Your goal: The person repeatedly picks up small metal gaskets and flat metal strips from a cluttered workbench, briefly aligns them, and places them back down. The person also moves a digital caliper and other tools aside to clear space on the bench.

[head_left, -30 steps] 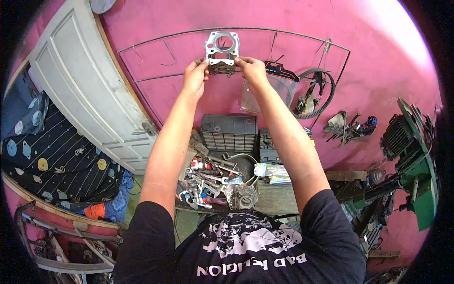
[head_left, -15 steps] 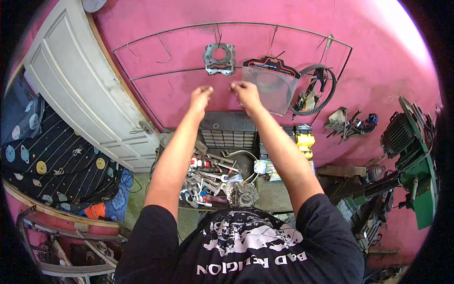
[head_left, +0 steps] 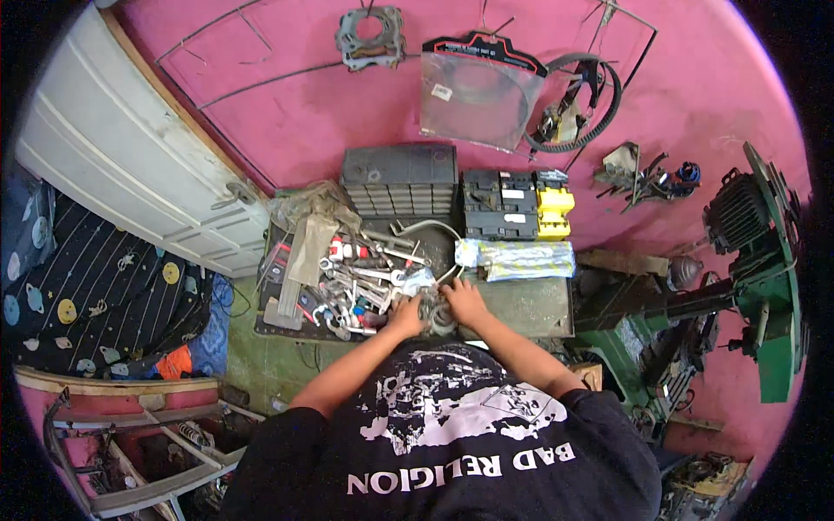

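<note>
Both my hands are at the front edge of the workbench, on either side of a grey metal engine part [head_left: 439,316]. My left hand [head_left: 406,316] closes on its left side, fingertips partly hidden. On the opposite side my right hand [head_left: 466,304] grips it with bent fingers and the thumb inward. The part is small in view and half covered, so its exact kind cannot be made out. Just left of it lies a heap of wrenches and sockets [head_left: 360,282]. A clear plastic bag [head_left: 419,280] lies right behind my left hand.
Behind the tools stands a dark drawer cabinet [head_left: 400,178], beside black cases [head_left: 499,204] and a yellow case [head_left: 552,213]. A patterned packet [head_left: 526,260] lies to the right. A cylinder block [head_left: 370,36], plastic package [head_left: 478,95] and belt [head_left: 599,104] hang on the wall.
Both hands have come down from in front of the wall rack to the bench and taken hold of the engine part. The view has tilted downward.
</note>
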